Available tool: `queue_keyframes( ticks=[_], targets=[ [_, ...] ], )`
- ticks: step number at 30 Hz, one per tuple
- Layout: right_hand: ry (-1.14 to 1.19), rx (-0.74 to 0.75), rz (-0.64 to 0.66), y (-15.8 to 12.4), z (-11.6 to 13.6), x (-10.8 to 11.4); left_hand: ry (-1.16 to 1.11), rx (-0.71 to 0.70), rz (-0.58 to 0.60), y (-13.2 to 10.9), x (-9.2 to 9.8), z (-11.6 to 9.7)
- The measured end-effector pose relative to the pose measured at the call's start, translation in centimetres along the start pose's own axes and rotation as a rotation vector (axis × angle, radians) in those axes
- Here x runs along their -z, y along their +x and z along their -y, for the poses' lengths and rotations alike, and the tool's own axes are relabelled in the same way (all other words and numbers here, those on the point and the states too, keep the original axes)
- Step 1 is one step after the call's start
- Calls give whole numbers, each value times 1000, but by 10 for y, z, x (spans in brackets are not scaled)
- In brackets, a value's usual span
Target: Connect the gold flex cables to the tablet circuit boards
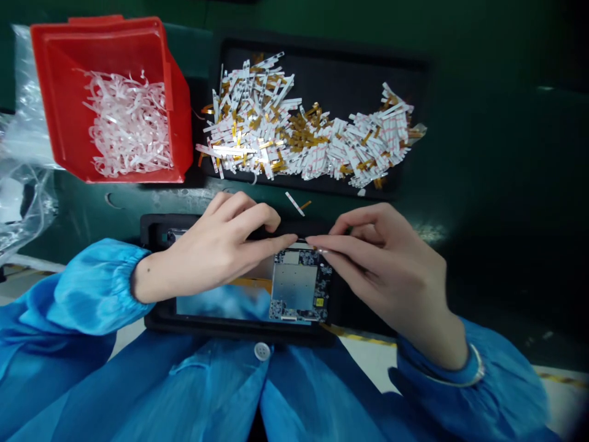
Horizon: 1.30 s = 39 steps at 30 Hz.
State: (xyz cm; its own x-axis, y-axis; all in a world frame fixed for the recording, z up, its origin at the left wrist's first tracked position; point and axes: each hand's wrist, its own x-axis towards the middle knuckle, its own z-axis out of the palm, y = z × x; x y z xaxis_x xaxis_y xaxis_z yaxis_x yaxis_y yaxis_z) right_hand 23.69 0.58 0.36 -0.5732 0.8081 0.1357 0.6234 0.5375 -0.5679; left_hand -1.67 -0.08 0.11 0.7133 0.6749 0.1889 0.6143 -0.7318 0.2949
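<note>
A tablet-like device (221, 305) with a shiny back lies in a black holder (239, 331) in front of me. A dark circuit board (294, 287) with a silver shield fills its right end. My left hand (221, 245) reaches over the device, index finger stretched to the upper edge above the board, the other fingers bent. My right hand (386, 264) has thumb and index finger pinched at the board's upper right corner. Whatever lies between those fingertips is too small and covered to make out. A loose flex cable strip (295, 204), white with an orange tab, lies just beyond the holder.
A black tray (350, 73) at the back holds a heap of white and orange flex cable strips (257, 123). Left of it stands a red bin (59, 110) with curled translucent liner scraps (131, 126). Clear plastic bags (27, 196) lie at the far left.
</note>
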Motion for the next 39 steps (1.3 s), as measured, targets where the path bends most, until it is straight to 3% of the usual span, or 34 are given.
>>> queue_keyframes(
  ticks=[5,10,12,16,18,21,24,28,31,39],
  targets=[
    [-210,33,155,-2,-4,12,132,-53,5,1,-1,-1],
    [70,31,236,-4,-12,25,-39,-5,17,12,1,-4],
    [228,-35,146,-4,-10,31,-91,23,32,18,0,-6],
    [454,-214,-313,-3,-2,32,-65,-10,101,23,-5,-7],
    [507,-274,-398,-1,-2,26,-34,-39,110,22,-7,-7],
    [712,-362,-350,3,-10,13,-36,-73,63,22,-7,-6],
    [860,-357,-268,5,-17,4,-104,-47,5,28,-8,-8],
    [817,-345,-247,4,-15,-1,-11,-6,-51,42,-11,-14],
    [794,-345,-297,2,-11,-4,-74,42,-43,48,-15,-17],
    [774,-308,-319,1,-13,-9,-125,79,-35,44,-19,-18]
  ],
)
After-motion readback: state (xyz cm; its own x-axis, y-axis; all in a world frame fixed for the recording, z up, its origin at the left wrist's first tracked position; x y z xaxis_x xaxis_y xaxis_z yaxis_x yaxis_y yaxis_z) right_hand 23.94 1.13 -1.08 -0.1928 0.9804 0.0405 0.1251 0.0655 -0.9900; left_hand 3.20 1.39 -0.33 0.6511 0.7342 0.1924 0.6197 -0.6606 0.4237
